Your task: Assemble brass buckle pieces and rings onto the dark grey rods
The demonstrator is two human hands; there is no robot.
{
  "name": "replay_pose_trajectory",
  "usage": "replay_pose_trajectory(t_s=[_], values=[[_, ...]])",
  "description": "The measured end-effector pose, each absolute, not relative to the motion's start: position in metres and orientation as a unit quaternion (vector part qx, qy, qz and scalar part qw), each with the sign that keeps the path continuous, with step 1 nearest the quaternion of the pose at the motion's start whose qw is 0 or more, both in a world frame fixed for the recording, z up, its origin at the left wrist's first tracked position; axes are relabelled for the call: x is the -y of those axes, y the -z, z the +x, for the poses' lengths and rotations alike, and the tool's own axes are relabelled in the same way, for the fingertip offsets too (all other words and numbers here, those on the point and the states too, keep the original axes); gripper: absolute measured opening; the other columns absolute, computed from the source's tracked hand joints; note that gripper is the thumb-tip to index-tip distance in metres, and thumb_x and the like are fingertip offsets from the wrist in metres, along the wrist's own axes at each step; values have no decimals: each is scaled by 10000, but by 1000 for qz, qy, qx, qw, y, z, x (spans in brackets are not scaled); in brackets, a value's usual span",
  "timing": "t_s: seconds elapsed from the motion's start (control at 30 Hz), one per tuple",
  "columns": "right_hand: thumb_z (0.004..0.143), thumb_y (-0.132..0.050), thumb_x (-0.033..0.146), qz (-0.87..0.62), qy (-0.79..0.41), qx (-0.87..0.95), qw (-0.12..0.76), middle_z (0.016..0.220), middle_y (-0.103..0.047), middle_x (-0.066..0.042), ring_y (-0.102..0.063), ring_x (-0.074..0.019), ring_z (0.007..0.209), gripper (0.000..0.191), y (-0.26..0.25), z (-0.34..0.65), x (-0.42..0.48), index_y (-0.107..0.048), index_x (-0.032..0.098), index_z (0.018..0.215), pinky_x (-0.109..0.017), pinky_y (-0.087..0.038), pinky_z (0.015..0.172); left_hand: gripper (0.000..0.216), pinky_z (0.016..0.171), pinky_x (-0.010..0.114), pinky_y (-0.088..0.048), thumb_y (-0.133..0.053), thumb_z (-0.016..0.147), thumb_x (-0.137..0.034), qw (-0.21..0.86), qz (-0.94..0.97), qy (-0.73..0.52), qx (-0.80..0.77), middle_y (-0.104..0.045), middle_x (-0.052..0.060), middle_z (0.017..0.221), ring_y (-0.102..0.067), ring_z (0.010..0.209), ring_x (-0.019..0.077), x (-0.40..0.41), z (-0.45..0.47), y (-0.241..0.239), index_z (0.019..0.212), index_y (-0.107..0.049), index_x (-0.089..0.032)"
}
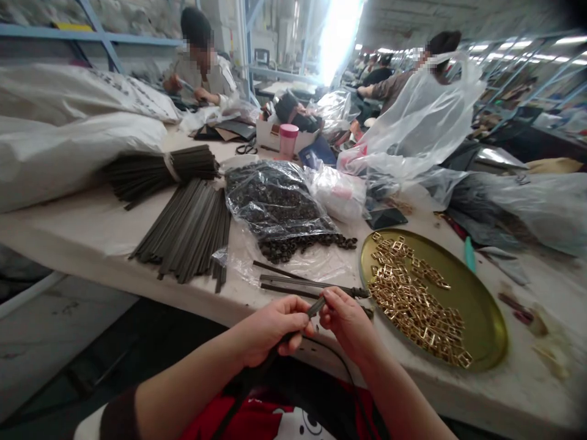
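Near the table's front edge, my left hand (pixel 287 321) is closed around a dark strap (pixel 316 307), whose end sticks out past the thumb. My right hand (pixel 342 315) pinches that end between thumb and fingers. Part of the strap hangs down towards my lap. Just beyond my hands lie a few loose dark straps (pixel 293 283). To the right stands a round gold tray (pixel 481 318) with a heap of gold metal buckles (pixel 417 305). A clear plastic bag (pixel 275 195) holds many small dark loops (pixel 293 245), some spilling out at its front.
Dark straps lie fanned (pixel 188 232) at the left, beside a tied bundle (pixel 169 168). Large white sacks (pixel 77 140) fill the far left. A pink-lidded jar (pixel 288 140), scissors (pixel 246 148) and plastic bags (pixel 413 128) stand further back. Two people work across the table.
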State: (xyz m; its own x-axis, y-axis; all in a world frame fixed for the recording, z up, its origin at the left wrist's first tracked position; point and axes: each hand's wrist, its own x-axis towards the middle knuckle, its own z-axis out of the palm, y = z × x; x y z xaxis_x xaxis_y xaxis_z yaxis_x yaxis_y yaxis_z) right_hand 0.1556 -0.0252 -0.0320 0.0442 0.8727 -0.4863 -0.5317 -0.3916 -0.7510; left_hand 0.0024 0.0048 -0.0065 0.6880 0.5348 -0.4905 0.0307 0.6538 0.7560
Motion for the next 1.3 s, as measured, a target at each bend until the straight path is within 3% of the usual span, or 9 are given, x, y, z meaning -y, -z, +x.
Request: replay_pose_trajectory(t_s=[0.33, 0.53, 0.7, 0.77, 0.87, 1.0, 1.13, 1.3], values=[[731, -614, 395, -507, -678, 269, 460, 518, -535, 47, -432, -57, 436, 260, 38, 170, -22, -520, 162, 666, -170, -324, 433, 157, 296, 118, -210, -528, 733, -225, 825, 355, -196, -393, -531, -42, 685, -375, 337, -7, -37, 14, 15, 862, -475, -152], [697, -601, 414, -423, -802, 118, 405, 411, -385, 71, -377, -45, 384, 369, 41, 162, -24, -419, 162, 498, -164, -237, 388, 214, 312, 121, -192, -567, 754, -306, 837, 356, -217, -355, -551, -24, 716, -386, 360, -7, -40, 14, 18, 873, -484, -149], [691, -588, 399, -417, -819, 74, 386, 410, -315, 90, -325, -43, 376, 362, 43, 153, -20, -385, 176, 490, -174, -288, 416, 251, 312, 122, -178, -604, 721, -328, 840, 344, -221, -357, -572, -13, 753, -381, 355, -13, -36, 12, 17, 848, -475, -153], [715, -568, 416, -462, -772, 138, 413, 462, -374, 79, -358, -59, 402, 299, 41, 151, -17, -438, 179, 585, -188, -310, 436, 241, 312, 122, -187, -595, 724, -322, 835, 352, -224, -359, -554, -32, 696, -385, 351, -6, -33, 10, 15, 846, -467, -157], [736, -579, 378, -576, -562, 339, 487, 591, -465, 50, -428, -95, 500, 200, 37, 150, -11, -488, 200, 728, -214, -348, 490, 212, 306, 120, -199, -561, 742, -306, 813, 377, -229, -380, -545, -43, 662, -396, 347, 3, -28, 8, 12, 844, -443, -162], [808, -505, 258, -597, -300, 606, 432, 709, -562, -16, -517, -153, 679, 113, 25, 152, 1, -571, 201, 737, -268, -407, 633, 151, 302, 117, -204, -492, 762, -249, 773, 420, -236, -413, -549, -51, 653, -397, 332, 5, -19, 5, 8, 862, -413, -167], [834, -468, 210, -567, -213, 708, 362, 803, -630, -55, -568, -183, 764, 155, 15, 151, 16, -620, 202, 859, -299, -438, 698, 97, 309, 120, -217, -455, 767, -220, 746, 453, -242, -423, -542, -59, 637, -402, 326, 7, -8, 2, 4, 838, -415, -168], [812, -509, 229, -582, -188, 709, 351, 773, -639, -46, -573, -190, 737, 106, 14, 145, 28, -611, 207, 799, -310, -438, 681, 79, 327, 124, -229, -451, 772, -214, 722, 466, -267, -436, -525, -68, 618, -395, 330, 8, 6, -3, 0, 829, -422, -168]])
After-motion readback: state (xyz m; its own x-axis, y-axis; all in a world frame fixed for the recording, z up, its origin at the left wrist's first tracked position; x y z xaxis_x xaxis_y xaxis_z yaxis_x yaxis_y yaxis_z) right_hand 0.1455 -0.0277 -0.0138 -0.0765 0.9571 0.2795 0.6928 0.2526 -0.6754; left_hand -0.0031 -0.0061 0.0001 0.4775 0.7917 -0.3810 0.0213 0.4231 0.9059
